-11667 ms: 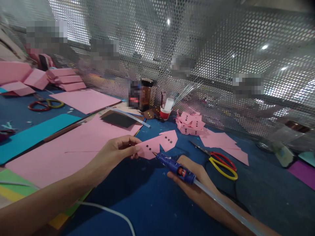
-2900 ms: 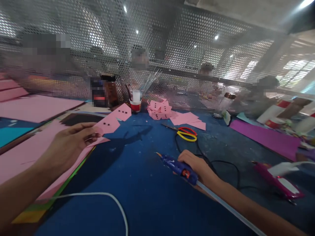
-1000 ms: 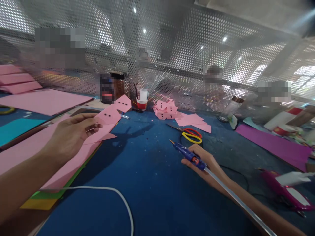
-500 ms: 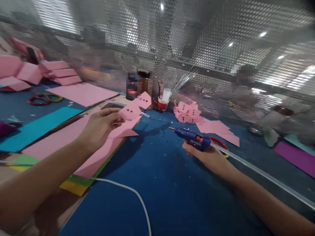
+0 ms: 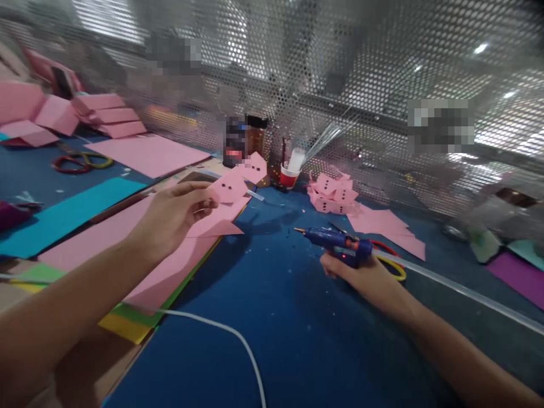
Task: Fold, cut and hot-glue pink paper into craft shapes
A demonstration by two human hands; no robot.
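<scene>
My left hand (image 5: 181,212) is closed on a folded pink paper piece (image 5: 229,188) with small dark dots, held above stacked pink sheets (image 5: 165,277). A second dotted pink shape (image 5: 256,167) shows just behind it; whether the two are joined I cannot tell. In my right hand (image 5: 365,277) is a blue glue gun (image 5: 335,242), its tip pointing left, apart from the paper. A long clear glue stick (image 5: 450,286) sticks out of its back. Beyond the gun sits a pile of dotted pink paper pieces (image 5: 331,195), with plain pink sheets (image 5: 385,224) beside it.
Red-and-yellow scissors (image 5: 395,266) lie behind my right hand, another pair (image 5: 80,163) at the left. A red-and-white cup (image 5: 289,175) and a dark jar (image 5: 256,136) stand by the perforated metal screen (image 5: 374,73). A white cord (image 5: 238,334) crosses the blue table (image 5: 204,368).
The view has shifted slightly, so most things at the back sit a little further right. Both hands keep their hold on the pink paper piece and the glue gun.
</scene>
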